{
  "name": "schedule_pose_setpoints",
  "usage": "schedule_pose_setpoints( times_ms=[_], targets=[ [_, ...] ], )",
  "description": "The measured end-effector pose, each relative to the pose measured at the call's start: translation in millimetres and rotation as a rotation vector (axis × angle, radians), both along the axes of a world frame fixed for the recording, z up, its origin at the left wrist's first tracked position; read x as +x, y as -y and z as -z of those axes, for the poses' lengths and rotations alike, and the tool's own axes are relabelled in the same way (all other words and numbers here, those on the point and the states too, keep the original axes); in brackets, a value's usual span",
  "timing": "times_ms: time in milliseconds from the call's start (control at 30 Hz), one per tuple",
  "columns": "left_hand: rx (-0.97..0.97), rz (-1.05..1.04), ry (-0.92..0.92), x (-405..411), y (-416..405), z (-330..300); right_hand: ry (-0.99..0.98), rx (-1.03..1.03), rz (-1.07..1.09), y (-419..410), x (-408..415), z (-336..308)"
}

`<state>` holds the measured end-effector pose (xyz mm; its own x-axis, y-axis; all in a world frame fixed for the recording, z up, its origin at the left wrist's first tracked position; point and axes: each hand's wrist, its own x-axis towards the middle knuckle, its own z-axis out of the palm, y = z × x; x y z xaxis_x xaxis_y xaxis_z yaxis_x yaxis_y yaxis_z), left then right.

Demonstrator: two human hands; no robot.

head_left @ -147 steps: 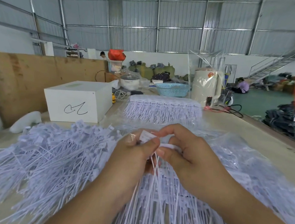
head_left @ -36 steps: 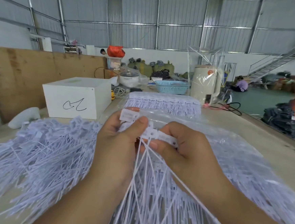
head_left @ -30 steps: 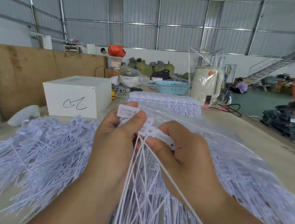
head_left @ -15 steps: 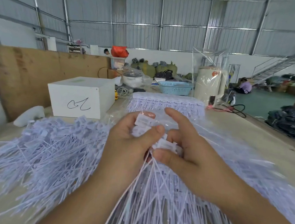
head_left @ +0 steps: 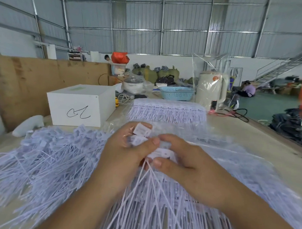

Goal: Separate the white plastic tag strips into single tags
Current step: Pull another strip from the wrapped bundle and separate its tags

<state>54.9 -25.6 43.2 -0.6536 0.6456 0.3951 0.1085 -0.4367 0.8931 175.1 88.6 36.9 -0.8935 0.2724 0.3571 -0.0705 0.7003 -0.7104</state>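
Observation:
My left hand (head_left: 123, 155) grips a bunch of single white tags (head_left: 140, 131) by their flat heads, thumb pressed over them. My right hand (head_left: 184, 164) pinches the head end of a white tag strip (head_left: 163, 152) between thumb and forefinger, right beside the left thumb. The thin tails of the tags fan down towards me between my wrists. A big loose pile of separated tags (head_left: 49, 153) lies on the table to the left. Unseparated strips (head_left: 250, 169) in clear plastic lie under and right of my hands.
A white box (head_left: 80, 105) with a black scribble stands at the back left. Behind my hands lies a neat stack of tag strips (head_left: 167, 110). Farther back are a blue basket (head_left: 177, 93), a wrapped kettle (head_left: 211, 90) and cables. The table's right edge (head_left: 280, 135) runs diagonally.
My right forefinger, stretched out half a second ago, has curled back onto the strip. Both hands sit a little lower and closer together than one second ago.

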Motion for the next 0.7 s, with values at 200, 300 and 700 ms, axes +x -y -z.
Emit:
schedule_pose_setpoints(
  times_ms=[200,300,700],
  targets=[
    [-0.108,0.007,-0.060,0,1,1,0.104,-0.029,0.106,-8,6,-5],
    [-0.174,0.025,-0.082,-1,0,4,0.078,-0.044,0.093,-9,5,-4],
    [0.072,-0.170,0.086,20,-8,8,-0.537,-0.277,0.267,14,-7,-1]
  ],
)
